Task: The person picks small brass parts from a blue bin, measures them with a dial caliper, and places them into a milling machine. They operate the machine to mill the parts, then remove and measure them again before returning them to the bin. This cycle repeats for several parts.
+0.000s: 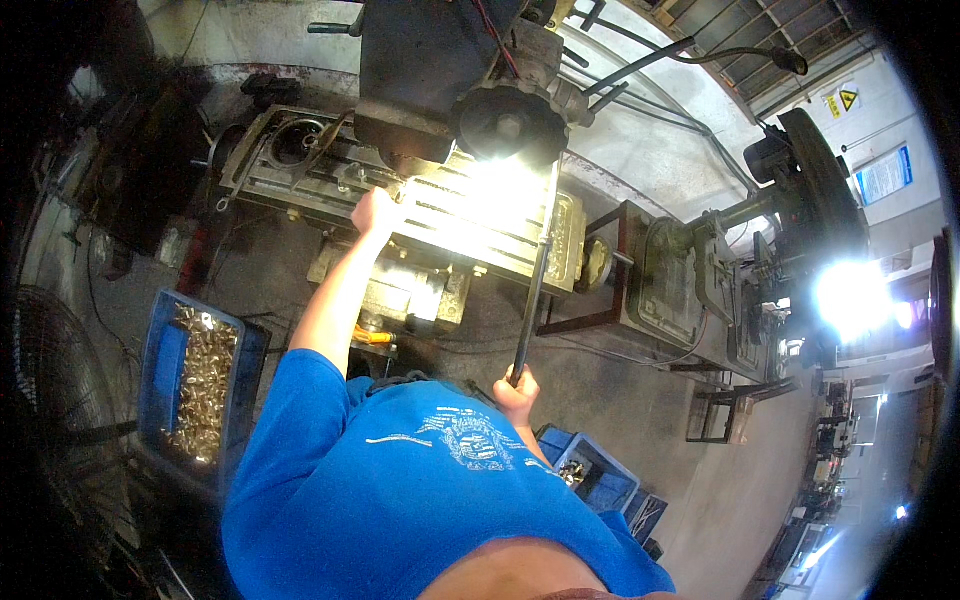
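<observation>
My left hand (pixel 375 212) reaches far forward onto the brightly lit metal table (pixel 500 225) of a drilling machine (pixel 440 70); glare hides what the fingers touch. My right hand (pixel 517 392) is close to my chest, closed around the lower end of a long dark lever (pixel 533 290) that runs up to the machine head. My blue shirt fills the lower middle of the view.
A blue crate (pixel 160 370) of several small brass parts stands at my left. Another blue crate (pixel 590 475) sits low at my right. A second drill press (pixel 790 200) and metal frames (pixel 720 410) stand to the right. A fan (pixel 40 400) is at far left.
</observation>
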Action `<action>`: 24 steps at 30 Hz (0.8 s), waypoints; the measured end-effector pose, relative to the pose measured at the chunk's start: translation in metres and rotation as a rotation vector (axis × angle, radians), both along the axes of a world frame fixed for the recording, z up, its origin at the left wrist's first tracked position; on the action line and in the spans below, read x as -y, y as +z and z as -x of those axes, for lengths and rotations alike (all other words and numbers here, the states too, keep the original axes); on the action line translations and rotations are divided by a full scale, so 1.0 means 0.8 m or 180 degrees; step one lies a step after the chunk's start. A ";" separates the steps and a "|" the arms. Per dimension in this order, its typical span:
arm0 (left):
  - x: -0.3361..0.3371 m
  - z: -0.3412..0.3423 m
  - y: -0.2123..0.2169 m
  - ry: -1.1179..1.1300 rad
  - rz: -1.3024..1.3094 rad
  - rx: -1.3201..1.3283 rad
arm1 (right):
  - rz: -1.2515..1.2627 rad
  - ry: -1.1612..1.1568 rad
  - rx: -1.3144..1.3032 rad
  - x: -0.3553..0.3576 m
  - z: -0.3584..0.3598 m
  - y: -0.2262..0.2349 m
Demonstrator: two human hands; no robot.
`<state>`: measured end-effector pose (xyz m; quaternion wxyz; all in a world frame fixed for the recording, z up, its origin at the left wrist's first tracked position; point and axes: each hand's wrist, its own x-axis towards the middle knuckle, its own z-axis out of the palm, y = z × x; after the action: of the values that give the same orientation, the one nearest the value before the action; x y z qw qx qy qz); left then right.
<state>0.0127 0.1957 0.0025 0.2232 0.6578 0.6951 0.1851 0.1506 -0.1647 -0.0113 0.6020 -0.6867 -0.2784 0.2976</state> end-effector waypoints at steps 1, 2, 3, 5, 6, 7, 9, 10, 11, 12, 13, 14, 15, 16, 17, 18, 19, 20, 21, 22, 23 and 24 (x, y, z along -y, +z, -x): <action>0.001 0.000 0.002 -0.0037 0.0037 -0.0031 | 0.0003 -0.0005 0.0013 0.000 0.000 0.000; 0.001 0.000 0.004 -0.0073 0.0074 -0.0062 | -0.0017 -0.0001 0.0042 0.000 0.000 -0.001; 0.001 0.000 0.004 -0.0078 0.0076 -0.0057 | -0.0036 0.0003 0.0071 0.000 -0.001 -0.003; 0.001 0.001 0.004 -0.0085 0.0080 -0.0048 | -0.0054 0.0019 0.0119 0.001 -0.001 -0.004; 0.001 0.001 0.004 -0.0067 0.0051 -0.0026 | -0.0054 0.0031 0.0139 0.000 -0.002 -0.004; 0.001 0.001 0.004 -0.0049 0.0022 -0.0005 | -0.0054 0.0042 0.0159 0.000 -0.002 -0.004; 0.003 0.002 0.005 -0.0047 0.0013 0.0024 | -0.0089 0.0011 0.0235 -0.002 0.001 0.002; 0.003 0.002 0.006 -0.0062 0.0032 0.0032 | -0.0106 -0.0005 0.0273 -0.003 0.002 0.005; 0.004 0.002 0.008 -0.0078 0.0049 0.0042 | -0.0133 0.0006 0.0174 -0.003 0.002 0.005; 0.004 0.002 0.008 -0.0081 0.0071 0.0040 | -0.0160 0.0017 0.0076 -0.003 0.001 0.006; 0.003 0.002 0.008 -0.0084 0.0093 0.0038 | -0.0187 0.0028 -0.0022 -0.003 0.001 0.006; 0.003 0.002 0.008 -0.0087 0.0115 0.0035 | -0.0187 0.0013 0.0003 -0.004 0.002 0.007; 0.003 0.002 0.008 -0.0075 0.0104 0.0028 | -0.0187 -0.0003 0.0029 -0.005 0.003 0.008; 0.003 0.002 0.008 -0.0063 0.0092 0.0021 | -0.0187 -0.0019 0.0055 -0.005 0.003 0.008; 0.003 0.002 0.009 -0.0053 0.0082 0.0015 | -0.0146 -0.0011 0.0083 -0.004 0.002 0.004; 0.004 0.001 0.010 -0.0041 0.0053 0.0019 | -0.0106 -0.0004 0.0112 -0.003 -0.002 -0.004; 0.005 0.000 0.011 -0.0030 0.0023 0.0024 | -0.0065 0.0002 0.0141 -0.002 -0.004 -0.008; 0.006 0.001 0.012 -0.0013 -0.0007 0.0025 | -0.0051 -0.0010 0.0147 -0.002 -0.003 -0.008; 0.005 0.001 0.013 -0.0002 0.0053 0.0046 | -0.0037 -0.0023 0.0154 -0.003 -0.002 -0.007; 0.004 0.001 0.014 0.0008 0.0112 0.0068 | -0.0022 -0.0037 0.0162 -0.003 -0.002 -0.006; 0.004 0.001 0.014 0.0017 0.0171 0.0089 | -0.0070 -0.0020 0.0125 -0.004 -0.002 -0.006; 0.004 0.001 0.014 0.0025 0.0157 0.0086 | -0.0118 -0.0003 0.0088 -0.004 -0.003 -0.006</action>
<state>0.0121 0.1924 0.0137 0.2479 0.6469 0.6990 0.1776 0.1527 -0.1616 -0.0157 0.6108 -0.6796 -0.2917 0.2826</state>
